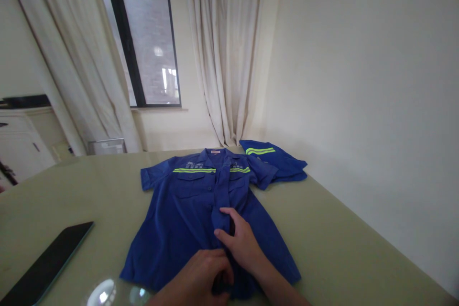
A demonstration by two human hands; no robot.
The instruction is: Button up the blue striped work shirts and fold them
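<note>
While the blue shirt [182,224] is lying on the greenish table [358,253], my left hand [202,272] is curling over its lower part, my right hand [247,244] touching its front placket [221,189]; I cannot tell whether either grip is grasping. Beyond the shirt, curtains [229,33] are hanging beside a window [148,33].

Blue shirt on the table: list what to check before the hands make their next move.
1. Shirt spread out, collar at the far end: ok.
2. Right hand at the front strip: ok.
3. Left hand gripping cloth near the hem: cannot tell, fingers partly hidden.
4. All buttons fastened: cannot tell, hands and folds cover part of the front.
5. Black flat object clear of the shirt: ok, apart at left.
</note>
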